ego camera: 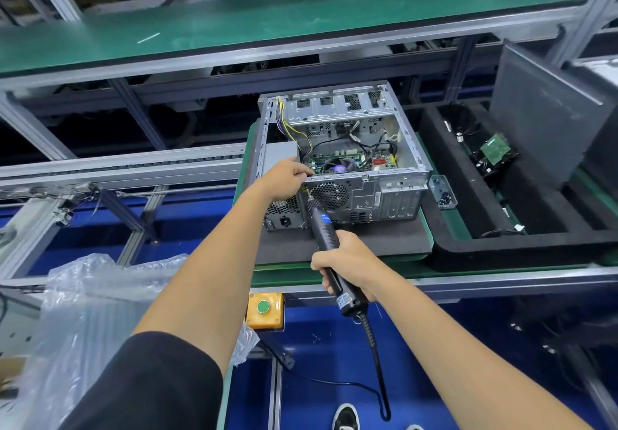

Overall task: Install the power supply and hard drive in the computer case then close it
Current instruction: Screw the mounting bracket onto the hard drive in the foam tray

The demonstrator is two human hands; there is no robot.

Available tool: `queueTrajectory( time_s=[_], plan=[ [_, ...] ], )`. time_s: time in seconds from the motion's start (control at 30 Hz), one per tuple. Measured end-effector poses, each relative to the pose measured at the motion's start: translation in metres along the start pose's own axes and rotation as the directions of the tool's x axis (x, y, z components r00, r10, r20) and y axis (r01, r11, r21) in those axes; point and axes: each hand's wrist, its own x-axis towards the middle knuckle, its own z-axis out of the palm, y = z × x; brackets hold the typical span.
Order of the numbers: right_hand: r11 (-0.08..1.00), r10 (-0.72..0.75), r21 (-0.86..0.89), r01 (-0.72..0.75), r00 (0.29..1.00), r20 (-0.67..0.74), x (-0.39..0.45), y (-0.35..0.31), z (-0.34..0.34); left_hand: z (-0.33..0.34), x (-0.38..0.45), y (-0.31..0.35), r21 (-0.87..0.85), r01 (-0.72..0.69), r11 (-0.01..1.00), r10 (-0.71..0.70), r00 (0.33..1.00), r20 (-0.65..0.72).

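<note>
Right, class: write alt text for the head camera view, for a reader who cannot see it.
A person's right hand grips an electric screwdriver, its tip against the rear panel of an open computer case, while the left hand holds the case's rear edge beside the power supply. A hard drive lies in a black tray to the right.

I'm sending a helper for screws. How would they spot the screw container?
Find the open grey computer case on the dark foam mat. Beside its right rear corner sits a small clear plastic box holding dark screws, the only transparent container there.
</note>
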Motion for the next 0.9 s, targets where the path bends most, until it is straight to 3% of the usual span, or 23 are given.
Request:
queueTrajectory(
  time_s=[0.23,0.37,0.53,0.73,0.9],
  plan=[
    [0.999,-0.016,-0.053,0.013,0.999,-0.052,0.002,-0.001,0.007,-0.001,-0.003,0.001,-0.028,0.021,0.999,-0.021,1.000,0.002],
    [0.981,-0.033,-0.196,0.009,0.993,-0.118,0.000,-0.003,0.008,-0.001,-0.006,0.002,-0.025,0.016,1.000,-0.016,1.000,0.001],
    [0.993,-0.012,-0.117,0.004,0.998,-0.068,-0.003,-0.010,0.003,-0.004,-0.007,0.004,-0.068,0.031,0.997,-0.030,0.999,0.013],
    [0.995,-0.049,-0.084,0.051,0.998,0.027,-0.015,-0.020,-0.019,-0.015,0.007,0.027,-0.283,0.039,0.958,-0.094,0.978,-0.185],
    [0.980,-0.198,-0.062,0.191,0.972,-0.124,-0.015,-0.060,-0.072,-0.026,0.028,0.073,-0.415,-0.081,0.906,-0.025,0.969,-0.245]
  ],
)
